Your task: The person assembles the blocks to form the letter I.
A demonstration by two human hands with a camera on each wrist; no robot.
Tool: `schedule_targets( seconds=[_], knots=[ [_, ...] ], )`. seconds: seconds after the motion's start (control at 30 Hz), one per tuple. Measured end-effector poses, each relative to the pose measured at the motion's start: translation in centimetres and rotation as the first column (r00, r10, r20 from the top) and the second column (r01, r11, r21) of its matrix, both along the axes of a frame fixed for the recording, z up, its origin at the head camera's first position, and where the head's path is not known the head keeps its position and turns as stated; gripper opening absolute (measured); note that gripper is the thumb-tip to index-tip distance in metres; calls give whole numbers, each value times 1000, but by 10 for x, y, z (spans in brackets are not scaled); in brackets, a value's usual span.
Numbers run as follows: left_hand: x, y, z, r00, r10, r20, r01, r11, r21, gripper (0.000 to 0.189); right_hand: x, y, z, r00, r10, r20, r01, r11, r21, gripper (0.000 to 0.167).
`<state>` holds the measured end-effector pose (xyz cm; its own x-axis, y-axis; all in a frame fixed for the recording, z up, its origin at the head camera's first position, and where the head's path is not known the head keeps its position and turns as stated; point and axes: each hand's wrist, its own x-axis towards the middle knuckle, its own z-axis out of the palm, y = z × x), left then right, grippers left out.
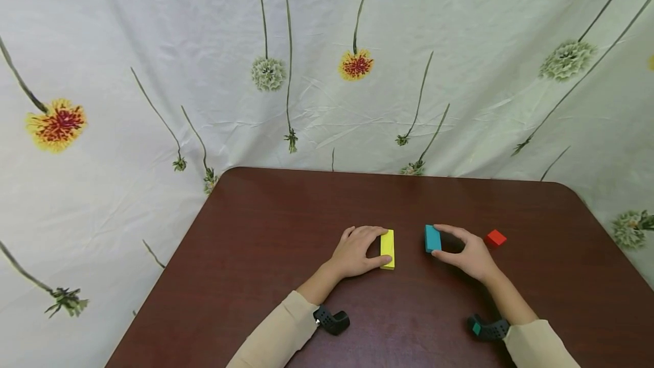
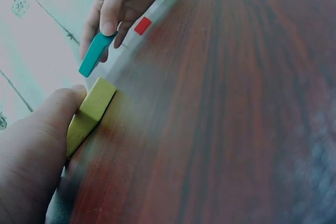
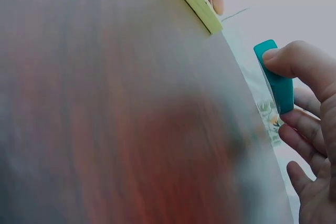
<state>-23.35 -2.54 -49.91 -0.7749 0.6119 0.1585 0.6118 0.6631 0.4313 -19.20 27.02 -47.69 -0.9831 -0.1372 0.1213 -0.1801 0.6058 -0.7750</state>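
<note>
A long yellow wooden block (image 1: 388, 249) lies near the middle of the table, and my left hand (image 1: 353, 253) grips it by its two ends between thumb and fingers. In the left wrist view the yellow block (image 2: 93, 109) rests along the tabletop. Just to the right, my right hand (image 1: 472, 255) pinches a teal block (image 1: 432, 238) between thumb and index finger. The right wrist view has this teal block (image 3: 277, 80) above the table surface. A gap separates the two held blocks.
A small red block (image 1: 495, 237) sits on the dark brown table (image 1: 306, 203), beyond my right hand's knuckles. Behind the table's far edge hangs a pale cloth (image 1: 214, 44) printed with flowers. Each wrist wears a black band (image 1: 332, 321).
</note>
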Motion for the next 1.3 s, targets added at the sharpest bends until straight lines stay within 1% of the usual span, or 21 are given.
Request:
schedule_targets(
  seconds=[0.2, 0.47, 0.63, 0.8, 0.97, 1.07, 1.3],
  knots=[
    [0, 0, 0, 1000, -2, -1, 2, 1000, -2, 62, 4, -6, -1, 999, 21, -38, -21, 1000, 2, 59],
    [0, 0, 0, 1000, 1, -5, -1, 1000, 0, 62, 11, -15, 0, 996, 21, -88, -20, 1000, 8, 57],
    [1, 0, 1, 1000, 2, -6, -2, 1000, 0, 62, 15, -19, 0, 993, 43, -113, -42, 999, 8, 56],
    [0, 0, 0, 1000, 6, -6, -6, 1000, 5, 62, 19, -23, -1, 990, 62, -123, -61, 998, 12, 57],
    [0, 0, -2, 1000, 4, -9, -4, 1000, 11, 61, 24, -28, -2, 992, 75, -103, -77, 997, -17, 57],
    [0, 0, -2, 1000, 2, -5, -2, 1000, 9, 62, 27, -31, -2, 990, 96, -99, -99, 995, -17, 57],
    [0, 0, -1, 1000, 0, 2, 0, 1000, 9, 62, 33, -38, -1, 980, 146, -133, -147, 989, 0, 56]
  ],
)
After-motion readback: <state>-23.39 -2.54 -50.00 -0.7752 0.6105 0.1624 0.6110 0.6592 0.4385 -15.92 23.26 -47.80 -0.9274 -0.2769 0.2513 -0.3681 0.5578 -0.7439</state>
